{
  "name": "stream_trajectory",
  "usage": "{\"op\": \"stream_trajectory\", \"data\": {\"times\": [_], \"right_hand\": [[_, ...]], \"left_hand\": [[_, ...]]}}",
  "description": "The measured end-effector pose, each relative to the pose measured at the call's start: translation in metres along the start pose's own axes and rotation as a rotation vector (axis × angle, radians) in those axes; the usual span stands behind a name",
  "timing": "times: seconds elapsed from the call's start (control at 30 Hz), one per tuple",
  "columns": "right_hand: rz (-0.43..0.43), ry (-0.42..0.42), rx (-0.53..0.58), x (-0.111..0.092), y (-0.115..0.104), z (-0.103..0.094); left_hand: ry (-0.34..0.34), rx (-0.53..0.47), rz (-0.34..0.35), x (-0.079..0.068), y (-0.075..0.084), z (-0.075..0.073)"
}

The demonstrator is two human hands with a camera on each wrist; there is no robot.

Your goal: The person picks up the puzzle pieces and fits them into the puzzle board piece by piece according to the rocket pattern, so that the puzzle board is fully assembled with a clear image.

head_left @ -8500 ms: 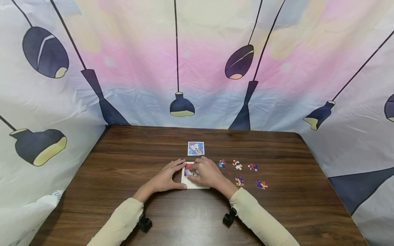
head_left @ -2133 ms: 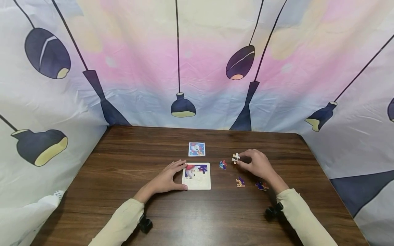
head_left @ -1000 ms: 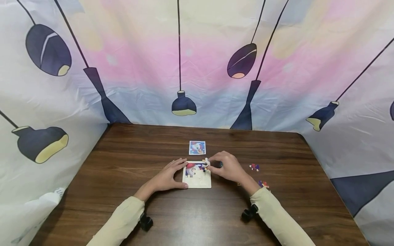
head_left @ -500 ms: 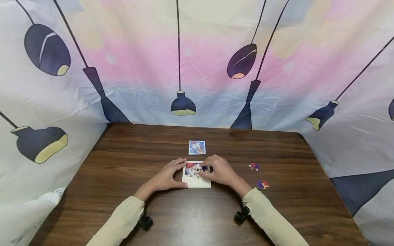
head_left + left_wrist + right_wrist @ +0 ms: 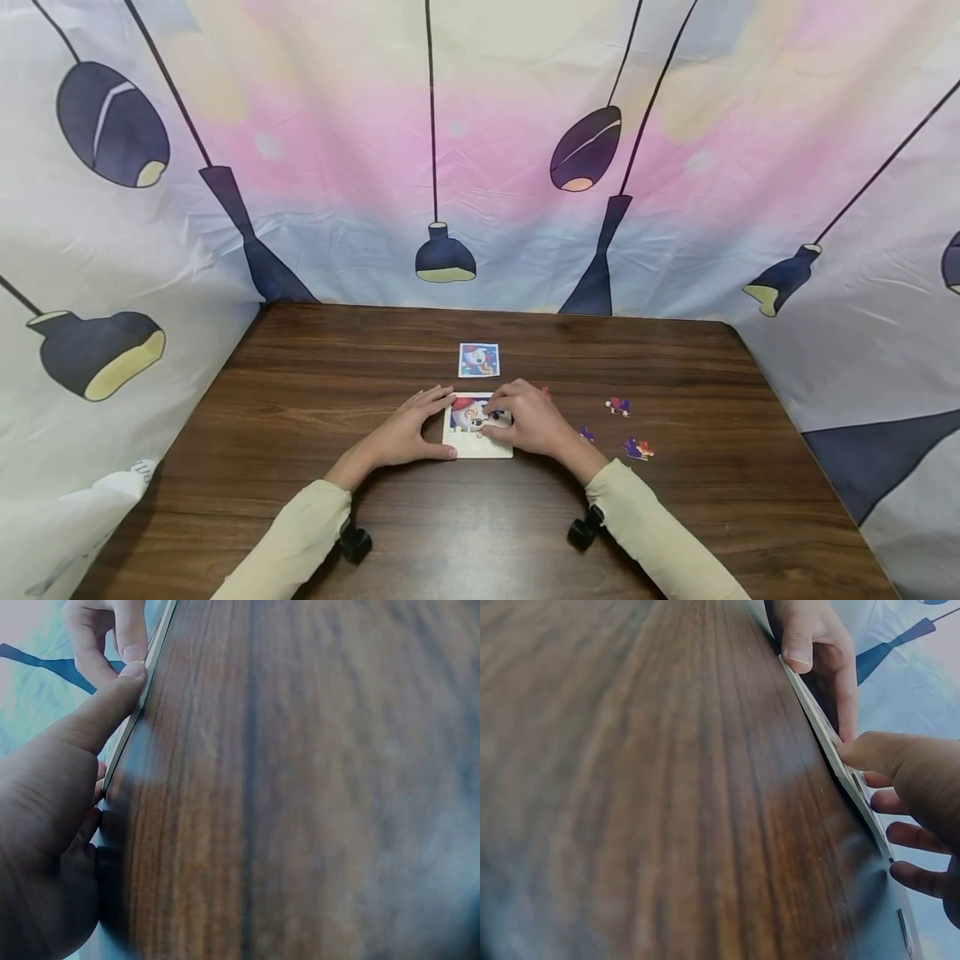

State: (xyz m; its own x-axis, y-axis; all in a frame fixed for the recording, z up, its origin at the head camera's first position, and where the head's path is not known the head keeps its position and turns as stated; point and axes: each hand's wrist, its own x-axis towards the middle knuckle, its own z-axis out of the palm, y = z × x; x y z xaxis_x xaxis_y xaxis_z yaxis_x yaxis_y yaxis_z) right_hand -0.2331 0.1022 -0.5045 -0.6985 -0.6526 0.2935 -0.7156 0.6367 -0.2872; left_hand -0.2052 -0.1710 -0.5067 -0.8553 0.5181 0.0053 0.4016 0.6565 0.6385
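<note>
A square puzzle board with a cream frame lies mid-table, its upper part filled with a red, white and purple picture. My left hand holds the board's left side, thumb at the near corner and fingers at the far one. Over the board, my right hand pinches a white puzzle piece with thumb and index finger, against the assembled part; its fingers partly hide the piece. In the left wrist view, the left thumb touches the board's thin edge. The right wrist view shows the right thumb on the board.
Behind the board lies a small picture card. To the right are loose pieces: a red and purple piece, an orange and purple piece, and others partly hidden by the right hand and wrist. A printed curtain borders the table.
My right hand picked up the white piece at the right, carried it left over the board's far right corner, then lowered it onto the middle. The left hand stayed on the board.
</note>
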Motion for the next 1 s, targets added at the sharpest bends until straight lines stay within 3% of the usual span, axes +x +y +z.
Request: {"op": "stream_trajectory", "data": {"times": [1.0], "right_hand": [[0.016,-0.017,-0.041,0.0048,-0.0060,0.0045]], "left_hand": [[0.002,-0.003,0.003,-0.0003,-0.0004,0.0006]]}}
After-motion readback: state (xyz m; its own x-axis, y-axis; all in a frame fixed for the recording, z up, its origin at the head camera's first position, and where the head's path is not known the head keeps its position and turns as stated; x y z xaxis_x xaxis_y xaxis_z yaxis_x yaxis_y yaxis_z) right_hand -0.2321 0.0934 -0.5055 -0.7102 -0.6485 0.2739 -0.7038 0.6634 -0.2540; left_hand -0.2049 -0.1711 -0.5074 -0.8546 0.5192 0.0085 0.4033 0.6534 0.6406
